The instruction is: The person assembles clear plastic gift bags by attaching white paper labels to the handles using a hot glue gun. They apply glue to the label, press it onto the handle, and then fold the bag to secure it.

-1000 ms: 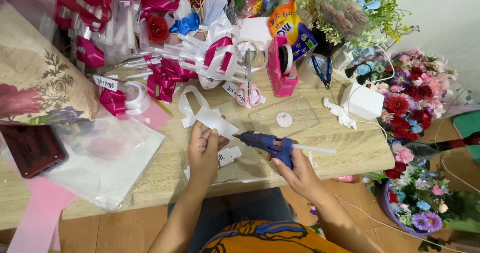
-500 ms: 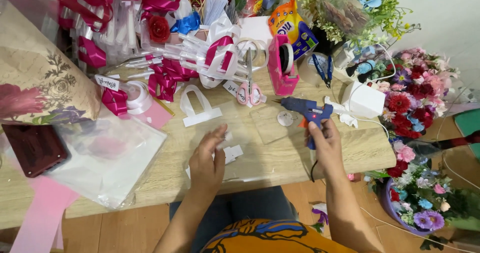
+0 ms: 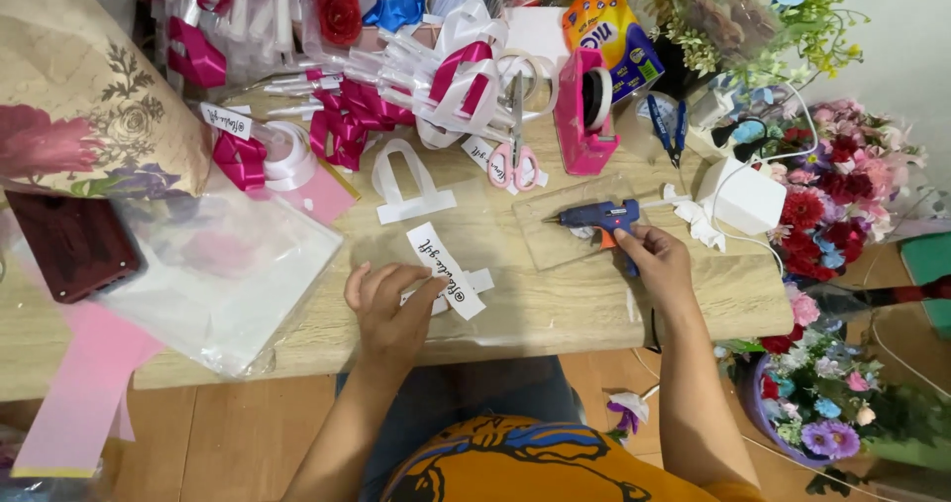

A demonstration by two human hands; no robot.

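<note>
Set-down of the glue gun: the right hand (image 3: 656, 256), right of centre in the frame, is closed around the handle of the blue glue gun (image 3: 597, 215), which lies over a clear sheet (image 3: 555, 236) with its nozzle pointing left. Keep the hot tip on that sheet and off the wooden table (image 3: 555, 309); route the cord clear of the table edge.

Tag holding: the left hand (image 3: 388, 306), lower centre, rests half-curled with its fingertips pinching a white paper tag (image 3: 444, 269). Press flat and keep the fingers away from any fresh glue.

Surroundings, largest first:
- Printed floral wrapping paper (image 3: 79, 115), upper left.
- Clear cellophane (image 3: 223, 274), left of the hand; it could catch on the tag.
- Pink tape dispenser (image 3: 584, 111), above the gun.
- White ribbon loop (image 3: 408, 185), just above the tag.
- Pink-handled scissors (image 3: 515, 160), close to the nozzle's reach.
</note>
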